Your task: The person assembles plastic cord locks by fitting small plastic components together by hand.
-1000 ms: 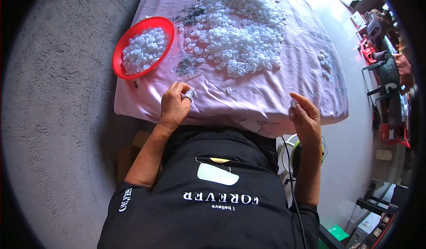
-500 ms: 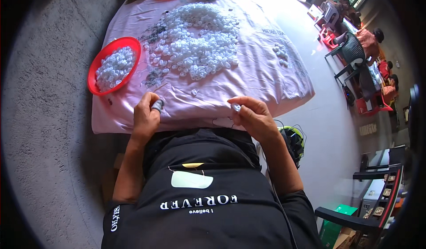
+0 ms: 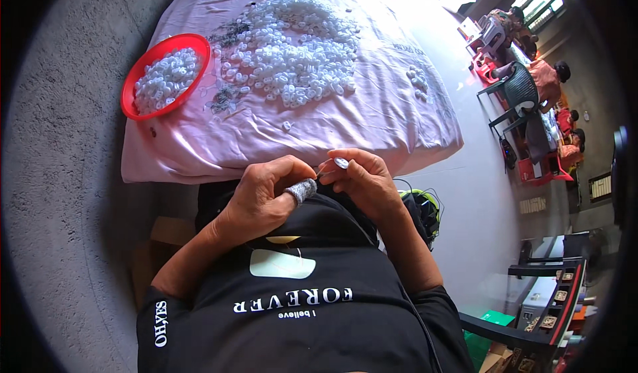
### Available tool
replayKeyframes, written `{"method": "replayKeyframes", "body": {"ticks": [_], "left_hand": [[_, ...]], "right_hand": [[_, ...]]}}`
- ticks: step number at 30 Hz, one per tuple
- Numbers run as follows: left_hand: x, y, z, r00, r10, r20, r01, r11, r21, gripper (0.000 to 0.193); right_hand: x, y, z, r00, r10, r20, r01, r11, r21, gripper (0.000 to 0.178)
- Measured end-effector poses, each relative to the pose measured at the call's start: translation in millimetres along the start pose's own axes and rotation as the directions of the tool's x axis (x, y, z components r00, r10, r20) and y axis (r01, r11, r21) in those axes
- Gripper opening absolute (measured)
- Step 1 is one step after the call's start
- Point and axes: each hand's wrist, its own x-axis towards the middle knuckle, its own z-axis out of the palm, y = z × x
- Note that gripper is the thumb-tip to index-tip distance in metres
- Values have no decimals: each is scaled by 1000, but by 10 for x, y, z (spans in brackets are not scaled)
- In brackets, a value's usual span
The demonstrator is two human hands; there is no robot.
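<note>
Between the fingers of my right hand (image 3: 369, 185) is a small white oval plastic piece (image 3: 341, 163) with a paler centre. My left hand (image 3: 259, 197) is closed in a pinch right beside it, with a grey wrap (image 3: 303, 191) round its thumb. Something thin and dark shows at the left fingertips, too small to name. Both hands are above my lap, just off the near edge of the cloth-covered table (image 3: 199, 148). A big heap of similar white pieces (image 3: 299, 57) lies farther back on the cloth, and one loose white piece (image 3: 286, 125) lies nearer.
At the left, a red basin (image 3: 127, 97) holds many white pieces. Small grey bits (image 3: 224, 98) lie beside the heap, and a few whitish pieces (image 3: 417, 82) sit at the right. Beyond are a dark chair (image 3: 518, 87) and seated people. A wooden armchair (image 3: 512, 330) stands lower right.
My left hand has moved right, from above the cloth edge to meet my right hand. The right hand still holds the white piece, slightly turned. The whole view has shifted a little.
</note>
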Motion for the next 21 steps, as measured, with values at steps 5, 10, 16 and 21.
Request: {"method": "replayKeyframes", "body": {"ticks": [5, 10, 16, 21], "left_hand": [[13, -33, 53, 999, 40, -13, -39, 998, 44, 16], [5, -69, 3, 999, 41, -16, -39, 996, 76, 16], [-63, -41, -26, 999, -31, 13, 30, 998, 48, 18], [-53, -63, -10, 996, -76, 49, 74, 996, 47, 21]], "right_hand": [[1, 38, 40, 999, 19, 28, -21, 998, 57, 35], [-35, 36, 113, 999, 36, 0, -36, 998, -55, 35], [-33, 13, 158, 999, 42, -19, -44, 985, -168, 32], [-53, 17, 163, 999, 36, -23, -40, 978, -203, 30]]}}
